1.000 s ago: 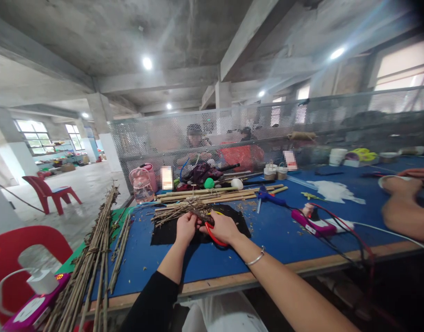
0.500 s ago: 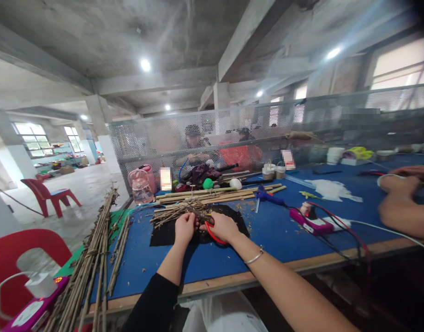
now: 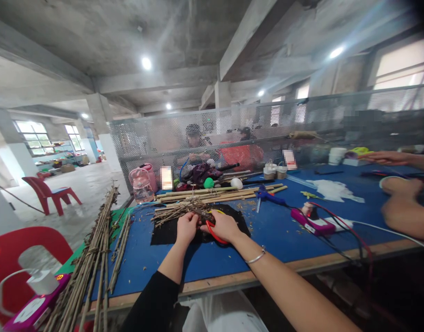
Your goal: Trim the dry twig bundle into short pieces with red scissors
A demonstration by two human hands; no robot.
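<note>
My left hand point(image 3: 186, 228) is closed on a short brown twig point(image 3: 198, 213) over a black cloth point(image 3: 166, 232) on the blue table point(image 3: 274, 230). My right hand point(image 3: 223, 226) grips red-handled scissors point(image 3: 213, 234), their blades at the twig. The two hands nearly touch. A loose bundle of thin twigs point(image 3: 173, 211) lies just beyond them, at the cloth's far edge.
Long bamboo sticks point(image 3: 94, 263) lie along the table's left edge and more sticks point(image 3: 218, 192) across the far side. A pink bottle point(image 3: 141, 184), a blue glue gun point(image 3: 269, 196), a purple device point(image 3: 313, 223) with red cables, and another person's arms point(image 3: 402, 203) are at right. Red chairs stand left.
My hands stay almost still on the twig and scissors. At right, the other person's far hand has lifted and reached out over the table.
</note>
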